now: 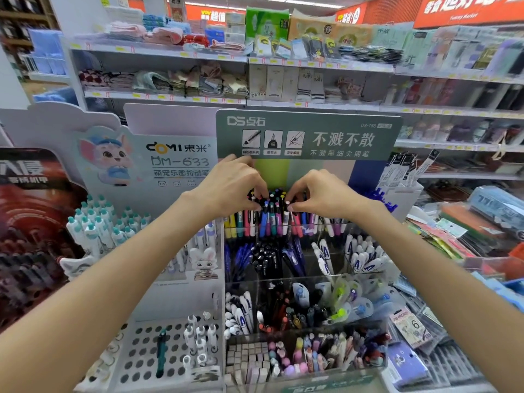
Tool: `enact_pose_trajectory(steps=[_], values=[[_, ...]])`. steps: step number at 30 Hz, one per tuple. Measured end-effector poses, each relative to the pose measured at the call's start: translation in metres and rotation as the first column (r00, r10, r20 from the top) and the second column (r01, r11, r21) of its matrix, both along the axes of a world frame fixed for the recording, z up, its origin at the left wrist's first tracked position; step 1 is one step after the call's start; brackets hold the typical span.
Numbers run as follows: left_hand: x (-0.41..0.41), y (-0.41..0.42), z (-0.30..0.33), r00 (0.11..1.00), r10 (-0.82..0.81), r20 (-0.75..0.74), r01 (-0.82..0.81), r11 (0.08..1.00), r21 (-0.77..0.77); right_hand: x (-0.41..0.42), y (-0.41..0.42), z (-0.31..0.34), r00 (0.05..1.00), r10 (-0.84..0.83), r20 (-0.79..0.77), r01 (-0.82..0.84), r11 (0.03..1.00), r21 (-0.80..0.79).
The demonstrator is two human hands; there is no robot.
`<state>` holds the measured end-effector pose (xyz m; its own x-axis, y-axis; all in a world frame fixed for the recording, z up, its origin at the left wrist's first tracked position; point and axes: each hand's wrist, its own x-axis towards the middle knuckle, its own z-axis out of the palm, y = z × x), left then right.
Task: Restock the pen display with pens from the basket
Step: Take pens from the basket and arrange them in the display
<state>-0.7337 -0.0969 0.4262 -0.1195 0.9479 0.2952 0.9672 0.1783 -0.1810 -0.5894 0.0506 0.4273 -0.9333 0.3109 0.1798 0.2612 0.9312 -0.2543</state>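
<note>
**Both hands at the top pen row**

While clear compartments (pixel 300 304) of pens fill the near tiers of the pen display (pixel 307 137), the left hand (pixel 232 184) and right hand (pixel 320 192) reach its top row, curled fingertips pinching upright coloured pens (pixel 270 219). Behind, shelves (pixel 246 59) hold folded textiles.

pens (pixel 270 219): pink, blue, teal, yellow | header card (pixel 309 134): grey-green, white lettering | perforated tray (pixel 158 353): white

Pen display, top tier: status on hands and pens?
Left hand and right hand both pinching pen tops in the top tier. Tier crowded with upright pens. Basket not in view.
</note>
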Motion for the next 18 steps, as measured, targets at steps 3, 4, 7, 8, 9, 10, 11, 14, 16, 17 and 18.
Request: enact_pose_trajectory(steps=[3,4,7,8,9,10,11,14,16,17,18], values=[[0.002,0.002,-0.002,1.0,0.011,0.02,-0.012,1.0,0.013,-0.001,0.001,-0.003,0.997,-0.057,-0.048,0.056,0.998,-0.005],[0.002,0.002,-0.002,0.999,0.014,0.031,-0.015,1.0,0.022,-0.002,0.001,-0.004,0.996,-0.07,-0.062,0.069,0.997,-0.018],[0.002,0.001,-0.006,0.998,-0.002,0.063,-0.002,0.998,0.065,-0.005,-0.002,-0.004,0.997,-0.062,-0.05,0.062,0.998,-0.001],[0.003,0.0,-0.008,0.997,-0.011,0.07,0.005,0.996,0.087,-0.004,-0.003,-0.003,0.998,-0.044,-0.04,0.044,0.999,0.004],[0.003,-0.001,-0.01,0.997,-0.017,0.079,0.008,0.994,0.108,-0.003,-0.002,-0.003,0.999,-0.02,-0.04,0.019,1.0,-0.006],[0.003,-0.002,-0.012,0.995,-0.018,0.094,0.006,0.992,0.124,-0.002,-0.002,-0.003,0.999,0.007,-0.048,-0.008,1.0,-0.029],[0.004,-0.003,-0.013,0.994,-0.014,0.113,-0.001,0.991,0.136,-0.002,-0.001,-0.004,0.998,0.032,-0.058,-0.035,0.998,-0.055],[0.008,-0.001,-0.014,0.99,0.001,0.14,-0.027,0.983,0.183,-0.004,-0.002,-0.011,0.993,0.064,-0.101,-0.072,0.994,-0.087],[0.009,0.001,-0.014,0.989,0.013,0.145,-0.045,0.975,0.218,-0.005,-0.003,-0.013,0.989,0.052,-0.141,-0.062,0.995,-0.072],[0.009,0.002,-0.015,0.988,0.019,0.153,-0.054,0.972,0.227,-0.006,-0.002,-0.014,0.987,0.044,-0.156,-0.055,0.996,-0.065],[0.008,0.003,-0.015,0.986,0.022,0.163,-0.06,0.972,0.229,-0.005,-0.001,-0.015,0.985,0.031,-0.169,-0.043,0.997,-0.067]])
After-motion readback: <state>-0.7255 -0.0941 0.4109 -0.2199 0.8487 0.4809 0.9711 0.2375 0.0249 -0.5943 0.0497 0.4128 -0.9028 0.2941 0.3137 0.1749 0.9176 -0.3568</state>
